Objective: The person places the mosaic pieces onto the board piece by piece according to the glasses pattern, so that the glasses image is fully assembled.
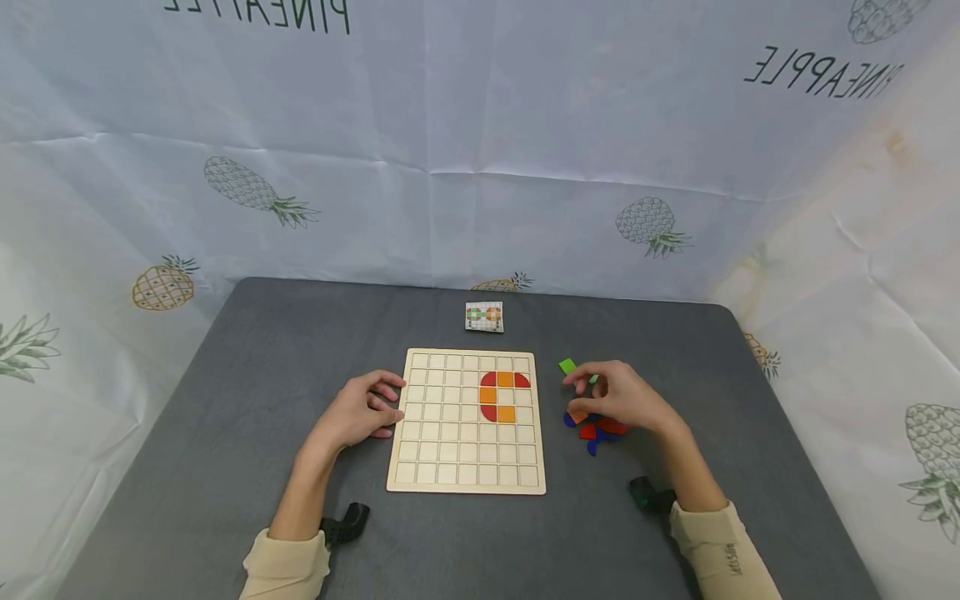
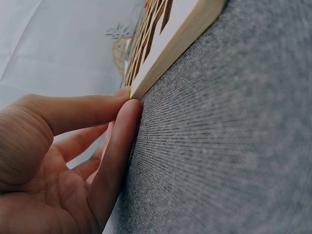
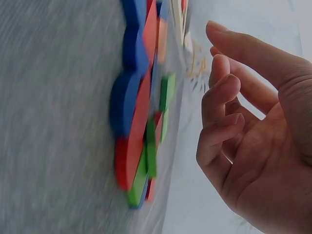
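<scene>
A light wooden grid board [image 1: 438,433] lies flat on the table, with red rounded pieces [image 1: 488,412] and orange squares [image 1: 506,413] set in its right part. At the board's left edge is my left hand [image 1: 358,408]; in the left wrist view its straight thumb [image 2: 83,109] touches the edge. Right of the board my right hand [image 1: 618,393] hovers over a pile of loose pieces, its fingers loosely bent with nothing between them. In the right wrist view the pile shows blue pieces [image 3: 126,102], red pieces [image 3: 129,161] and green pieces [image 3: 151,148].
A small card [image 1: 483,317] printed with a coloured pattern lies beyond the board's far edge. A green square [image 1: 567,366] sits at the far side of the pile. Behind the dark grey table [image 1: 300,325] hangs a white pineapple-print cloth [image 1: 465,108].
</scene>
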Motion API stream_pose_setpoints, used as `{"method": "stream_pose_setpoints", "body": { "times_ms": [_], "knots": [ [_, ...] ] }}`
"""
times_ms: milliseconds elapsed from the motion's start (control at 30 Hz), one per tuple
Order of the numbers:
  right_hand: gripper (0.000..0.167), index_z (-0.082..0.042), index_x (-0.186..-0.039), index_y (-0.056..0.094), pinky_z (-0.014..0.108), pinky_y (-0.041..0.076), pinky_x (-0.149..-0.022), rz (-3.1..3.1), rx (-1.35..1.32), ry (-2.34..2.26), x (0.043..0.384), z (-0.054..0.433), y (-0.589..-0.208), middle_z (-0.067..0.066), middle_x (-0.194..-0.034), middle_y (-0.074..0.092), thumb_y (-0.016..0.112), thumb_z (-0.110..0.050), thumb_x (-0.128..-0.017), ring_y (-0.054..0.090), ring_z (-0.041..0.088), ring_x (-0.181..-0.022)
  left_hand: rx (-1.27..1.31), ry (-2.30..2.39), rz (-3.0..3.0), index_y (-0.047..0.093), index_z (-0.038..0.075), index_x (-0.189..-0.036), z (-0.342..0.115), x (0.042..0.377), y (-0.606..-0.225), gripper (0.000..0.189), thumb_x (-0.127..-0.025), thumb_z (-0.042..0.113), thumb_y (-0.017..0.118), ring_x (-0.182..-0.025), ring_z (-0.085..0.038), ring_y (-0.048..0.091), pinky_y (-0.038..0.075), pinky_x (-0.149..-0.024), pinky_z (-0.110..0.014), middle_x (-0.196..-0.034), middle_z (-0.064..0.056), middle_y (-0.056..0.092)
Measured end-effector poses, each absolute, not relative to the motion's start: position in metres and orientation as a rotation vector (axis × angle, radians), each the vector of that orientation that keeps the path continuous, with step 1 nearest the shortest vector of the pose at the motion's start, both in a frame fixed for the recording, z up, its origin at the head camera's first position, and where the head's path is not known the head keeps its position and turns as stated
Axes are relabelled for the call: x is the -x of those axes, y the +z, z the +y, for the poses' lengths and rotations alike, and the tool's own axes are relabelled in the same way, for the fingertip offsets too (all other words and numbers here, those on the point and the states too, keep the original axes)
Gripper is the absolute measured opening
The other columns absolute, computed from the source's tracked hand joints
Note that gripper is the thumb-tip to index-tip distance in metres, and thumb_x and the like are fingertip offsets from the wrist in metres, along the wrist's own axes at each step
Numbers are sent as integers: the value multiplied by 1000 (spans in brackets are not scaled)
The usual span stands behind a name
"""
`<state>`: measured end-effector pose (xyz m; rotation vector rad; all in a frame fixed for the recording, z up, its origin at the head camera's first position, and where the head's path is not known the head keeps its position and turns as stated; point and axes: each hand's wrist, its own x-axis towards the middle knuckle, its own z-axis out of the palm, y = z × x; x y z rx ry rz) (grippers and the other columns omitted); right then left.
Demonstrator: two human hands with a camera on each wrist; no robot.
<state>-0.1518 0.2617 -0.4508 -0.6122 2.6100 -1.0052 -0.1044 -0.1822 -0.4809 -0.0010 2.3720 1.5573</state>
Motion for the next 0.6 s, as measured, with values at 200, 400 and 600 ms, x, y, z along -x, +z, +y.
{"method": "stream_pose_setpoints", "body": {
  "times_ms": [200,400,600],
  "knots": [
    [30,-6,-117,79,24,47,-56,2622,563,-1025,154,284,-450,3,-95,69,89,-16,-91,53,9,-62,-5,1557,2373,63,0,-139,-183,105,-481,47,-95,-3,78,-82,-21,63,67,-65,-34,-113,-19,60],
    [29,-5,-117,79,25,48,-57,2643,542,-1012,158,300,-454,6,-96,70,89,-16,-91,53,9,-63,-8,1555,2375,63,0,-139,-183,106,-481,47,-95,-3,78,-82,-21,63,67,-65,-34,-113,-19,60],
    [27,-6,-117,79,26,51,-58,2685,501,-954,162,309,-460,11,-104,77,87,-16,-93,59,7,-68,-9,1560,2372,63,-1,-139,-183,105,-482,46,-95,-3,78,-82,-21,63,67,-65,-34,-113,-19,60]
  ]
}}
